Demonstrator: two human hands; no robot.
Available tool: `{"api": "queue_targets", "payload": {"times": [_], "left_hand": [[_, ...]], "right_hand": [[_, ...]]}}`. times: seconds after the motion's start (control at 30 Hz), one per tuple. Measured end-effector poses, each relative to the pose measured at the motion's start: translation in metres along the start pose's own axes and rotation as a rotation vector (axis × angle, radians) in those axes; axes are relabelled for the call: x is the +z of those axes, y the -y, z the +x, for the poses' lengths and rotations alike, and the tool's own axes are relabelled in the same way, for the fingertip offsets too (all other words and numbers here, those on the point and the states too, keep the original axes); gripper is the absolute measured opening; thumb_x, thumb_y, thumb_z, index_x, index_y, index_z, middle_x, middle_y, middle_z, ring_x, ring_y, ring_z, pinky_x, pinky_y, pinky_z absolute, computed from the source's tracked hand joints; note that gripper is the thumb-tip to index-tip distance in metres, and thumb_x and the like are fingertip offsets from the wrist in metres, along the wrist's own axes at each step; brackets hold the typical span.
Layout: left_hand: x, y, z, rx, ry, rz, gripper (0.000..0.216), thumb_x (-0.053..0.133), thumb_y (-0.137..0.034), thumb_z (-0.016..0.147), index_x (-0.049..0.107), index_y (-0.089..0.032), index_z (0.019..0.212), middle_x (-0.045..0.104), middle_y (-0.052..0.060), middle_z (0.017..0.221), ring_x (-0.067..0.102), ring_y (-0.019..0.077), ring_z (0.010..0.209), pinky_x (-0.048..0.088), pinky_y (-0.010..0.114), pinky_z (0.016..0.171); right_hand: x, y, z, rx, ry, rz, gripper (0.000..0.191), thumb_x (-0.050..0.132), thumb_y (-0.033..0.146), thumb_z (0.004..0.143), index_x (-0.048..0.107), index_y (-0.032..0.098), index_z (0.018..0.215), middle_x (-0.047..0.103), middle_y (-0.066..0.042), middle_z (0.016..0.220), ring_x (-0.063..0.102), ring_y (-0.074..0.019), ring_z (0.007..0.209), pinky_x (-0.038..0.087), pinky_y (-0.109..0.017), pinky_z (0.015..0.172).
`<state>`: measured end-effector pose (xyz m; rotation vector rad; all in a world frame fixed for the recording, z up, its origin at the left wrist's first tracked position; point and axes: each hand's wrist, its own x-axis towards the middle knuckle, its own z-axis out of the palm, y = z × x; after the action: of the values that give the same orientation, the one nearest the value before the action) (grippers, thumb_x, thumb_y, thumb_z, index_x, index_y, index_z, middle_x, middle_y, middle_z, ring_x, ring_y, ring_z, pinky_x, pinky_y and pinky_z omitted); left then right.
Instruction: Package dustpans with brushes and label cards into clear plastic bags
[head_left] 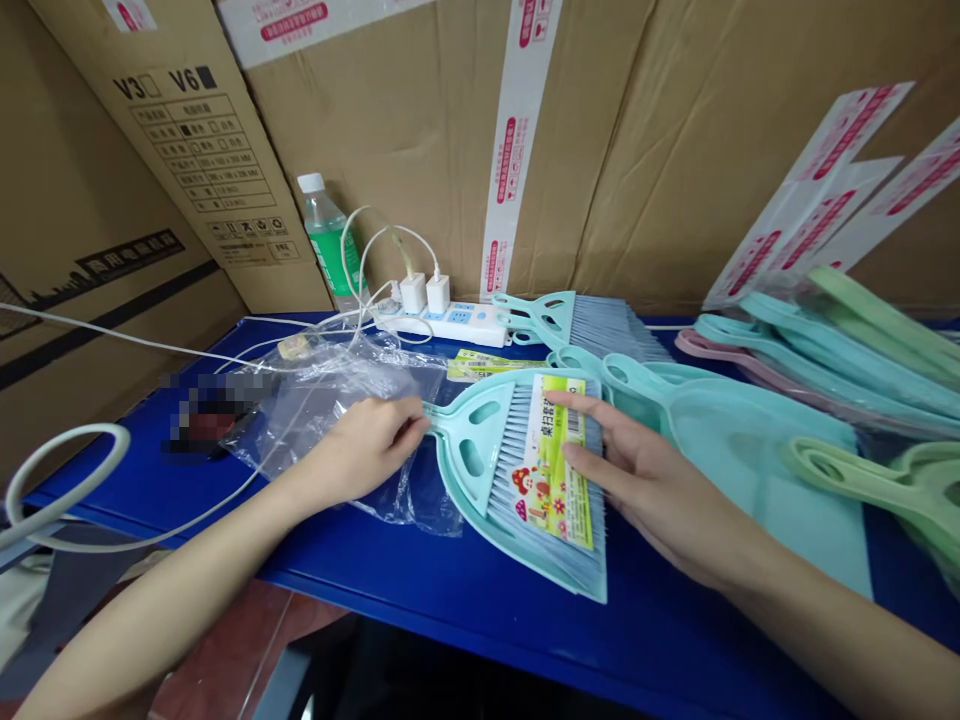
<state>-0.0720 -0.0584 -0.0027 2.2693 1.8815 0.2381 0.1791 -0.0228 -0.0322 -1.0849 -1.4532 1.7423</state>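
Clear plastic bag (337,400) lies on blue table (465,600). Left hand (371,445) pinches handle tip of teal hand broom (506,460), which lies flat mid-table. Right hand (645,490) open, fingers flat on broom's paper label (551,470); teal dustpan (750,460) just beside

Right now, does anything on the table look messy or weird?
Yes. White cables sprawl in loose loops from the power strip over the left of the table, and a crumpled bag lies among them. The brush and dustpans look undamaged.
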Motion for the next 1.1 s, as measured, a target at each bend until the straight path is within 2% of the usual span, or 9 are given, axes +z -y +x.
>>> {"api": "queue_targets", "payload": {"times": [0.13,0.3,0.5,0.63,0.73,0.8,0.9,0.97,1.1], "left_hand": [[0.002,0.002,0.000,0.036,0.037,-0.230,0.030,0.037,-0.030,0.097,0.044,-0.021,0.069,0.051,-0.004,0.056,0.050,0.0117,0.052,0.038,0.024,0.054],[0.005,0.004,-0.001,-0.030,0.164,-0.539,0.027,0.038,-0.036,0.097,0.043,-0.022,0.075,0.058,-0.007,0.052,0.044,0.0069,0.035,0.037,0.018,0.040],[0.004,0.002,0.000,-0.006,0.290,-0.814,0.021,0.043,-0.037,0.095,0.044,-0.021,0.082,0.071,-0.002,0.064,0.040,0.0034,0.030,0.029,0.015,0.033],[0.003,0.000,-0.003,0.060,0.319,-0.873,0.016,0.045,-0.035,0.093,0.048,-0.020,0.091,0.071,0.000,0.070,0.038,0.0037,0.035,0.030,0.016,0.034],[-0.002,0.004,-0.005,0.131,0.194,-0.700,0.021,0.044,-0.033,0.092,0.055,-0.018,0.103,0.066,-0.001,0.069,0.048,0.0083,0.048,0.038,0.018,0.043],[-0.008,0.011,-0.004,0.116,-0.011,-0.426,0.023,0.043,-0.031,0.092,0.059,-0.017,0.101,0.064,0.000,0.068,0.052,0.0110,0.054,0.041,0.022,0.051],[-0.021,0.022,0.000,-0.104,-0.282,0.091,0.024,0.042,-0.026,0.091,0.063,-0.015,0.098,0.067,0.007,0.079,0.059,0.0173,0.065,0.044,0.029,0.061],[-0.029,0.027,0.003,-0.294,-0.275,0.349,0.027,0.040,-0.023,0.092,0.063,-0.014,0.100,0.069,0.013,0.092,0.065,0.0246,0.077,0.046,0.033,0.066],[-0.037,0.032,0.005,-0.534,-0.055,0.529,0.036,0.031,-0.025,0.096,0.063,-0.011,0.104,0.070,0.020,0.097,0.068,0.0353,0.087,0.048,0.040,0.069]], "right_hand": [[0.001,-0.002,0.001,0.039,0.026,0.050,0.063,0.073,0.046,0.077,0.049,0.026,0.131,0.066,-0.009,0.127,0.064,-0.0274,0.115,0.054,-0.044,0.097],[0.002,-0.003,0.003,0.073,0.040,0.085,0.054,0.068,0.037,0.082,0.049,0.027,0.131,0.065,-0.008,0.129,0.063,-0.0256,0.117,0.054,-0.044,0.098],[0.003,-0.010,0.006,0.042,0.032,0.108,0.058,0.071,0.038,0.079,0.050,0.029,0.132,0.064,-0.007,0.131,0.064,-0.0262,0.113,0.055,-0.046,0.095],[0.001,-0.013,0.008,0.025,-0.004,0.105,0.057,0.073,0.039,0.077,0.053,0.031,0.129,0.065,-0.006,0.130,0.064,-0.0269,0.114,0.054,-0.047,0.096],[-0.001,-0.011,0.008,0.040,-0.014,0.111,0.055,0.071,0.037,0.079,0.054,0.030,0.130,0.066,-0.006,0.128,0.065,-0.0259,0.113,0.054,-0.046,0.097],[-0.001,-0.009,0.008,0.061,-0.023,0.113,0.054,0.068,0.034,0.081,0.052,0.029,0.133,0.067,-0.006,0.126,0.066,-0.0255,0.110,0.055,-0.046,0.095],[-0.001,-0.004,0.007,0.087,-0.038,0.123,0.056,0.061,0.029,0.085,0.047,0.029,0.140,0.069,-0.007,0.123,0.068,-0.0251,0.107,0.056,-0.045,0.093],[-0.001,-0.002,0.006,0.091,-0.047,0.146,0.060,0.057,0.026,0.087,0.041,0.030,0.145,0.070,-0.006,0.123,0.069,-0.0248,0.106,0.056,-0.045,0.094],[-0.002,0.000,0.005,0.104,-0.069,0.165,0.064,0.052,0.023,0.089,0.035,0.031,0.149,0.070,-0.006,0.123,0.068,-0.0247,0.109,0.055,-0.046,0.096]]}}
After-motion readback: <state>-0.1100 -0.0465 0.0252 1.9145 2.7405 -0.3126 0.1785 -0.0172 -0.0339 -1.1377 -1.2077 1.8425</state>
